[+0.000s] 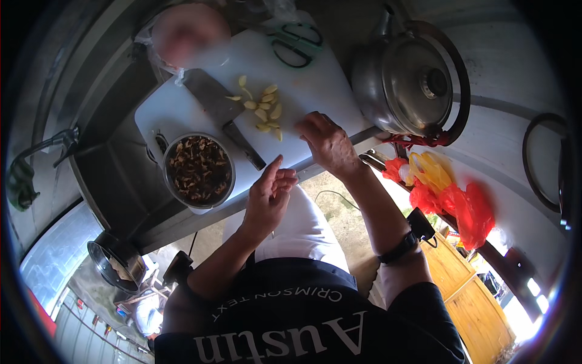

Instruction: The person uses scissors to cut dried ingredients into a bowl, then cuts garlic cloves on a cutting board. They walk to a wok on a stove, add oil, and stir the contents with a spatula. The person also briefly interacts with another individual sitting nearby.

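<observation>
My right hand [328,143] hovers over the near right part of a white cutting board [309,77], fingers bent down; whether something is pinched in them is hidden. Palm up, my left hand [271,196] is in front of the board's near edge, fingers slightly curled and holding nothing visible. Peeled garlic cloves [263,106] lie loosely on the board, up and left of my right hand. A cleaver [218,98] rests left of the garlic, its dark handle pointing towards me. Further left stands a metal bowl [198,170] of dark soaked pieces in liquid, possibly mushrooms.
Green-handled scissors [298,44] lie at the board's far side. A metal kettle [404,86] stands right of it. Beyond the board is a blurred pinkish item in plastic [188,36]. A sink [122,168] with a faucet [45,145] is at left; red and yellow plastic bags [443,191] hang at right.
</observation>
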